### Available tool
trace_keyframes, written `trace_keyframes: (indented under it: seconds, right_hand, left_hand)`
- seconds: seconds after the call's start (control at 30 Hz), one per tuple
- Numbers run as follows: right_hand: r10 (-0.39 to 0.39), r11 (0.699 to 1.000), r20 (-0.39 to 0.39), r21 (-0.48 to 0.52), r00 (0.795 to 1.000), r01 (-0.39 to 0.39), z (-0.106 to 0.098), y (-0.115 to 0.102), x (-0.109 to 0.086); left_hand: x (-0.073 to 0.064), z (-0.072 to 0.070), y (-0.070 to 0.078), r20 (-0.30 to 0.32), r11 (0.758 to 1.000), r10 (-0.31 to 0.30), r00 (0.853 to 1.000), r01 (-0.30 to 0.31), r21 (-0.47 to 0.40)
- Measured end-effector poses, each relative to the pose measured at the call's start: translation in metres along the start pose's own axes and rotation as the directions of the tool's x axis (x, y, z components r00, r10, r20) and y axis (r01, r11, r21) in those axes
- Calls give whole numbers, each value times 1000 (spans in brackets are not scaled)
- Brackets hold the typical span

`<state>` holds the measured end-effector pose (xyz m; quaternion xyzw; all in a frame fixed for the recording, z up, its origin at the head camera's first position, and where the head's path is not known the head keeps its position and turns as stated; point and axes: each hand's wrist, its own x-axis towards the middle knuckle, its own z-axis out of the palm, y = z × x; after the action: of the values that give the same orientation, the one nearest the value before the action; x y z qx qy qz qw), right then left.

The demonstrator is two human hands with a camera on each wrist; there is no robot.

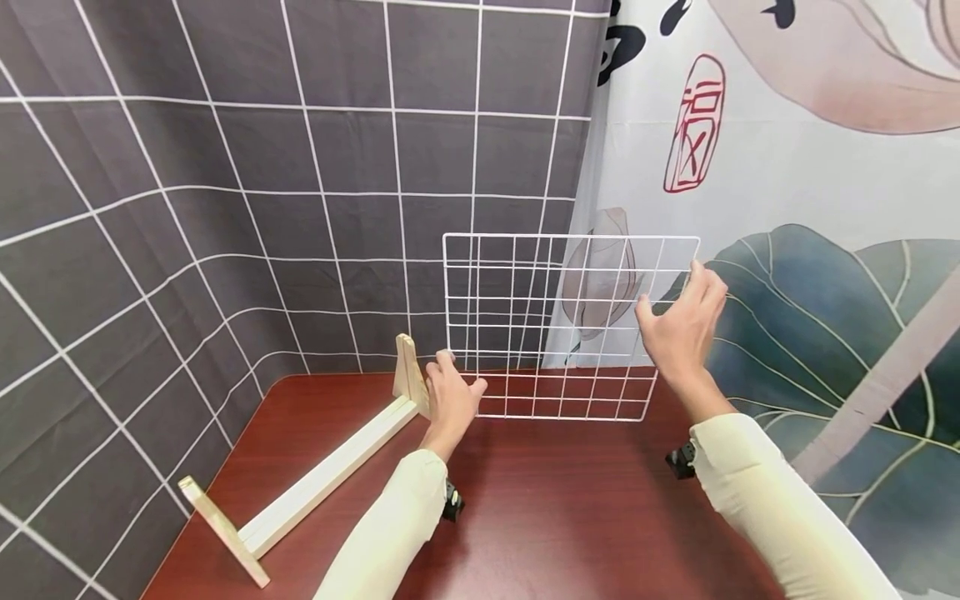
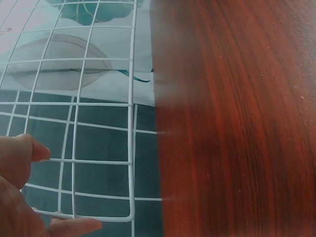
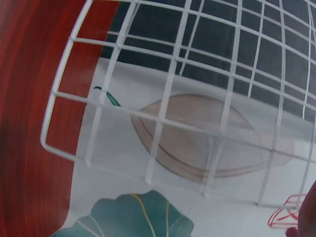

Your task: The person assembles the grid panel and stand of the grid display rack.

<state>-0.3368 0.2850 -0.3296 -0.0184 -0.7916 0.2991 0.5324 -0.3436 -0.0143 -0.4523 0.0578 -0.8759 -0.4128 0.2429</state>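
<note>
Wooden stand (image 1: pixel 330 475) in head view only, wire grid (image 1: pixel 536 326) in all.

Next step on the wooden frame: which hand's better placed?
Probably left: the left hand is beside the wooden frame, though holding the wire grid; the right hand holds the grid's opposite edge, farther away.

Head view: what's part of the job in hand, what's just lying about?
Job:
- wire grid, gripped by left hand and right hand
- wooden stand, probably; not held, purpose unclear

Just there:
- table, the work surface
- dark cloth, backdrop
- printed cloth, backdrop
</note>
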Motion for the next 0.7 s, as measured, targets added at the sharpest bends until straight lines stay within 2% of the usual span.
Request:
trace_keyframes:
  seconds: [0.07,0.13,0.2,0.3,0.47,0.7]
  right_hand:
    - [-69,997,-52,24,996,70,4,-3,-6]
    - [-120,992,-67,35,990,123,8,-7,-13]
    - [-155,987,-40,36,987,157,11,-12,-20]
    - [-177,984,49,25,983,176,15,-20,-31]
    - [-159,987,166,6,973,160,24,-27,-47]
    - [-55,997,302,-38,952,69,31,-36,-56]
  left_hand:
    - [2,-1,1,3,1000,-7,1000,7,-1]
    - [3,-2,2,9,1000,-12,1000,12,-12]
    - [4,-3,4,16,1000,-20,1000,20,-16]
    - [5,-6,5,17,999,-29,999,29,-19]
    - [5,-8,6,14,999,-32,999,32,-19]
    - [2,-8,6,12,999,-32,999,32,-8]
